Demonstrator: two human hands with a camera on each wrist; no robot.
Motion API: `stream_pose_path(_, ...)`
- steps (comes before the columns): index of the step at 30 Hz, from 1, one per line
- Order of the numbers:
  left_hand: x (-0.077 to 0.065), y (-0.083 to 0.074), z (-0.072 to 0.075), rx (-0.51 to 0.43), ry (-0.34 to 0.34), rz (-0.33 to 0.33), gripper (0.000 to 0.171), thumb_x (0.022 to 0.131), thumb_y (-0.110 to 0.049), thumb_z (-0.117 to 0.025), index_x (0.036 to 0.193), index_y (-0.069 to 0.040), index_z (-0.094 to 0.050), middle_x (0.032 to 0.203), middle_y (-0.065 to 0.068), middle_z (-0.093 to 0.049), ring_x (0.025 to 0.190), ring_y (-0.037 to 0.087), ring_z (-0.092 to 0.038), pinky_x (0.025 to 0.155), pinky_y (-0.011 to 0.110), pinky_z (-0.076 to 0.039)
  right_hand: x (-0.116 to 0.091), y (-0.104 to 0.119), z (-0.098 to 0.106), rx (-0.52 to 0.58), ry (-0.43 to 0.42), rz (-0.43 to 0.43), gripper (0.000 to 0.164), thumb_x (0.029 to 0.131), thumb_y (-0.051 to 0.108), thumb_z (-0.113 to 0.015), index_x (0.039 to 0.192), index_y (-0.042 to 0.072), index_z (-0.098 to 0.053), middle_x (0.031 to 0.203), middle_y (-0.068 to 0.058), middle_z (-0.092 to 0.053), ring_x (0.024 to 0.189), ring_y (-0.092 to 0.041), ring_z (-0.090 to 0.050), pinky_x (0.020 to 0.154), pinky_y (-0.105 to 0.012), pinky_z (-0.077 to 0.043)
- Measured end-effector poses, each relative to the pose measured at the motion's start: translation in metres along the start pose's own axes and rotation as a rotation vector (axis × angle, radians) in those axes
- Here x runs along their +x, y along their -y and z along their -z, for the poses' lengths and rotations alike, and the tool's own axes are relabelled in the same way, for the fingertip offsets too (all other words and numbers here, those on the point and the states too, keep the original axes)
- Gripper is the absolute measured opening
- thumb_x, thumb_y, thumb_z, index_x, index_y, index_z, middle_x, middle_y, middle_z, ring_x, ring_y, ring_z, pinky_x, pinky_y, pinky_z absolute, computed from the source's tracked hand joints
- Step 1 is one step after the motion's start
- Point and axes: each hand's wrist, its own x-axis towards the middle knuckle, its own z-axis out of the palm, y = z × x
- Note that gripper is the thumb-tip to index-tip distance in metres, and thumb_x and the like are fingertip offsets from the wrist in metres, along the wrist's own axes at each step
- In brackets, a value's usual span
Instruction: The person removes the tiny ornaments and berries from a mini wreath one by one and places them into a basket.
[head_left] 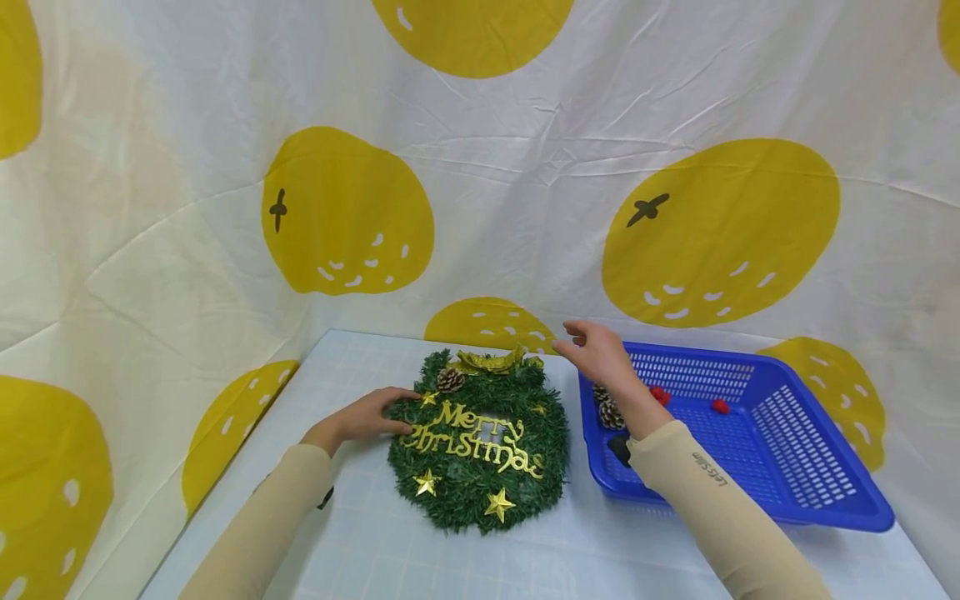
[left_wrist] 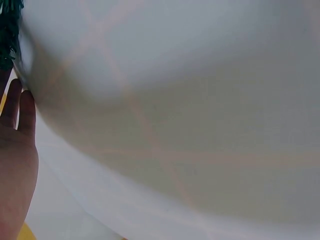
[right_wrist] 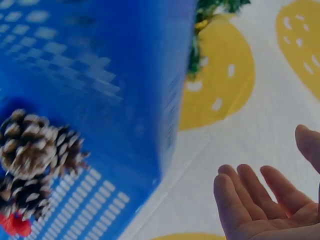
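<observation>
A round green Christmas wreath lies on the table with gold "Merry Christmas" lettering across it. Gold stars, a pine cone and a gold ribbon-like piece also sit on the wreath. At its left edge my left hand touches the greenery with outstretched fingers; the left wrist view catches only part of that hand. My right hand is raised over the basket's left rim, and in the right wrist view its fingers are slightly bent and hold nothing.
To the right stands a blue plastic basket with perforated walls. Inside it lie pine cones, red pieces and a dark item partly behind my sleeve. A white curtain with yellow fruit prints hangs behind the table.
</observation>
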Motion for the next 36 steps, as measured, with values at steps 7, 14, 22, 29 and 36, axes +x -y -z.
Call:
stream_pose_path(7,0.0,0.0,-0.001,0.0,-0.002,-0.012,0.063,0.089,-0.037,-0.072,0.144,-0.015,-0.049,0.148,0.016,-0.042,0.137,0.04,-0.035,0.11,0.059,-0.029,0.005,0.016,-0.018,0.044,0.024,0.019,0.061,0.098,0.036,-0.06,0.149,0.006,-0.041,0.147,-0.016,-0.045,0.132,-0.035,-0.046,0.101,-0.053,-0.043)
stream_pose_path(14,0.001,0.002,-0.001,0.009,-0.003,-0.021,0.063,0.09,-0.037,-0.071,0.144,-0.015,-0.048,0.148,0.016,-0.042,0.136,0.038,-0.036,0.109,0.058,-0.031,0.009,0.031,-0.034,0.066,0.043,0.041,0.062,0.098,0.036,-0.06,0.148,0.006,-0.041,0.147,-0.015,-0.045,0.132,-0.035,-0.045,0.101,-0.053,-0.044)
stream_pose_path(22,0.0,-0.001,0.001,0.005,0.003,-0.02,0.063,0.09,-0.037,-0.071,0.145,-0.014,-0.048,0.148,0.016,-0.041,0.136,0.038,-0.036,0.108,0.058,-0.032,0.018,0.043,-0.056,0.039,0.059,0.07,0.059,0.096,0.032,-0.064,0.145,0.005,-0.046,0.144,-0.014,-0.049,0.129,-0.036,-0.049,0.099,-0.051,-0.046)
stream_pose_path(29,0.0,-0.001,0.003,0.007,0.006,-0.016,0.063,0.09,-0.037,-0.071,0.144,-0.014,-0.048,0.149,0.016,-0.041,0.137,0.039,-0.034,0.109,0.058,-0.03,0.024,0.047,-0.08,0.052,0.086,0.072,0.058,0.096,0.031,-0.064,0.145,0.006,-0.046,0.144,-0.015,-0.05,0.128,-0.035,-0.05,0.096,-0.048,-0.048)
stream_pose_path(36,0.0,0.001,0.001,0.012,-0.004,-0.044,0.063,0.091,-0.035,-0.071,0.144,-0.011,-0.047,0.148,0.019,-0.041,0.136,0.041,-0.035,0.108,0.06,-0.031,0.029,0.044,-0.11,0.032,0.097,0.076,0.055,0.096,0.031,-0.064,0.143,0.008,-0.049,0.141,-0.013,-0.053,0.124,-0.032,-0.053,0.094,-0.047,-0.049)
